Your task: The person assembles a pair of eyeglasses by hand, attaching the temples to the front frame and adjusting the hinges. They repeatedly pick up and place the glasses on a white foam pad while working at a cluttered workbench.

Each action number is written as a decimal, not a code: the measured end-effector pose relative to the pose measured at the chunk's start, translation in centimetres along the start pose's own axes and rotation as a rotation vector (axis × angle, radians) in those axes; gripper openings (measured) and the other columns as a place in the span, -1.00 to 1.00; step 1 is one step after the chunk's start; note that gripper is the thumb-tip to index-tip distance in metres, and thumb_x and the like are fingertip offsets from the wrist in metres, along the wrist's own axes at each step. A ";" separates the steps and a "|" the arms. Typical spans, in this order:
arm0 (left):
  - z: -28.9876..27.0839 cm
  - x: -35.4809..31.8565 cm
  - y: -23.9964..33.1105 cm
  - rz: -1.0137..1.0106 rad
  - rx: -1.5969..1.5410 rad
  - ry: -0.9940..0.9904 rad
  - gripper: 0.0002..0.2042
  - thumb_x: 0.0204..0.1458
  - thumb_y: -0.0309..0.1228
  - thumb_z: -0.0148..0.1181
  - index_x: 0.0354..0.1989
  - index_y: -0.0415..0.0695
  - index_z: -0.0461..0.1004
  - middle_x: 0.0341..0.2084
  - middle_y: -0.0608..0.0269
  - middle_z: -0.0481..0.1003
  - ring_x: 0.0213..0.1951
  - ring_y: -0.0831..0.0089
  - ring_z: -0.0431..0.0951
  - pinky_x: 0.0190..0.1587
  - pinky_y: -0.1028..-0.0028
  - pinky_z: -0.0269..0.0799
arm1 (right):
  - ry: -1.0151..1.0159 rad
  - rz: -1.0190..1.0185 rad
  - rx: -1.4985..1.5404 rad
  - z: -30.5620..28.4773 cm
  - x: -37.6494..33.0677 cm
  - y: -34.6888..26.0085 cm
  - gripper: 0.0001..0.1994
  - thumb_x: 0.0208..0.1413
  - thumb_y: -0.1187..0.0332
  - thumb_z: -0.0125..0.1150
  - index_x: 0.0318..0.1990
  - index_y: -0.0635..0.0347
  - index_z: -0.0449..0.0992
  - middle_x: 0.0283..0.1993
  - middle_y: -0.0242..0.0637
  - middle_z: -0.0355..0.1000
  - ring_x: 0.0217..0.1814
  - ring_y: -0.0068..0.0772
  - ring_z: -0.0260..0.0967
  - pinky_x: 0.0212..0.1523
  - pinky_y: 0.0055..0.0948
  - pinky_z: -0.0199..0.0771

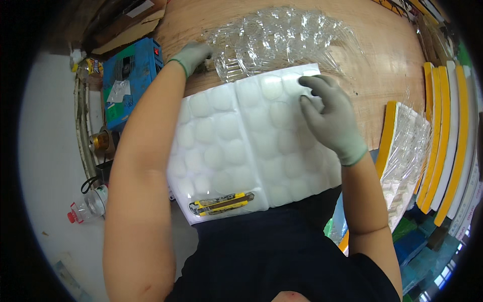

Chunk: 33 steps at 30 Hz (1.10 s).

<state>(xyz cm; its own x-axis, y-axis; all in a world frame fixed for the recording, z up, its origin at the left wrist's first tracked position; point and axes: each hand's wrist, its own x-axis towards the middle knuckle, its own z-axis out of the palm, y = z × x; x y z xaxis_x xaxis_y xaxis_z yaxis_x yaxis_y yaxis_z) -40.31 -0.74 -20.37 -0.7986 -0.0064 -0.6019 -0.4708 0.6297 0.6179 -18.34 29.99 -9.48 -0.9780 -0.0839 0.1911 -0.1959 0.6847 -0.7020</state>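
A white padded sheet (254,146) with rows of round hollows lies in front of me, its near edge against my dark shirt. A yellow and black utility knife (221,204) rests on its near left part. Beyond the sheet is a crinkled clear plastic blister sheet (282,38). My gloved left hand (192,56) is closed at the left edge of that plastic; its fingertips are partly hidden. My gloved right hand (329,113) hovers over the far right part of the white sheet, fingers bent and apart from the thumb, holding nothing visible.
At left stand a blue device (128,80) with a red switch and a clear bottle (90,205) with a red cap. On the right, yellow and white panels (443,136) stand in a row, beside a yellow-edged piece (402,161) wrapped in clear plastic. Everything central rests on a wooden table (387,55).
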 end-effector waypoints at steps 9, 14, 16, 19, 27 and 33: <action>-2.2 -6.7 3.3 0.017 -0.659 0.157 -0.78 0.01 -0.32 0.41 -0.33 -0.08 0.46 -0.59 0.38 0.29 -0.62 0.58 0.25 -0.60 0.56 0.20 | -0.225 0.133 -0.484 5.0 3.6 -2.6 -0.62 0.05 0.18 0.34 -0.07 0.25 0.54 0.01 0.06 0.45 0.02 0.09 0.48 0.07 -0.03 0.51; -4.4 -16.8 1.9 0.574 -0.477 0.379 -0.77 0.22 -0.22 0.25 -0.15 -0.13 0.48 -0.54 0.44 0.33 -0.53 0.63 0.28 -0.50 0.57 0.23 | -0.125 -0.071 -0.375 3.7 2.8 -3.1 -0.78 0.06 0.39 0.32 -0.16 0.25 0.53 -0.11 0.03 0.49 -0.12 0.05 0.51 -0.08 -0.14 0.53; -3.6 -22.1 -0.3 0.746 -0.290 0.427 -0.71 0.28 -0.21 0.18 -0.12 -0.24 0.50 -0.47 0.31 0.43 -0.45 0.51 0.40 -0.37 0.47 0.35 | -0.194 -0.125 -0.230 1.8 0.0 -3.8 -0.83 0.06 0.46 0.31 -0.19 0.24 0.51 -0.16 -0.04 0.49 -0.22 0.02 0.51 -0.15 -0.21 0.53; -0.6 -31.1 -4.8 0.851 0.045 0.433 -0.72 0.31 -0.32 0.08 -0.10 -0.35 0.51 -0.38 0.08 0.56 -0.36 0.34 0.57 -0.24 0.36 0.49 | -0.268 -0.187 0.011 -0.9 -5.5 -6.7 -0.85 0.03 0.58 0.33 -0.27 0.24 0.47 -0.27 -0.15 0.50 -0.35 -0.16 0.51 -0.29 -0.35 0.51; 8.3 -38.4 -4.5 0.923 -0.096 -0.054 -0.78 0.30 -0.51 -0.02 0.04 -0.35 0.38 -0.34 -0.05 0.59 -0.28 0.24 0.67 -0.19 0.38 0.56 | 0.128 -0.141 0.677 0.5 -12.6 -12.4 -0.66 0.00 0.76 0.27 -0.03 0.40 0.50 -0.20 -0.04 0.57 -0.22 -0.34 0.57 -0.20 -0.42 0.57; 7.3 -40.8 -4.0 0.920 -0.099 -0.101 -0.79 0.29 -0.49 0.02 0.00 -0.36 0.39 -0.40 -0.02 0.58 -0.34 0.21 0.67 -0.22 0.35 0.56 | -0.006 -0.346 0.340 -2.4 -12.7 -12.5 -0.72 0.03 0.67 0.33 -0.07 0.33 0.57 -0.23 -0.08 0.56 -0.31 -0.34 0.59 -0.33 -0.46 0.58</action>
<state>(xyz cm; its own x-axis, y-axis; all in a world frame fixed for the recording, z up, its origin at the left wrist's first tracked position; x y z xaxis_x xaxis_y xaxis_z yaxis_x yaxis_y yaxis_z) -3.13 2.64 -1.97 -0.8392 0.5331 0.1076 0.2976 0.2845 0.9113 -3.28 24.22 -1.51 -0.8514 -0.2696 0.4499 -0.5213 0.3405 -0.7825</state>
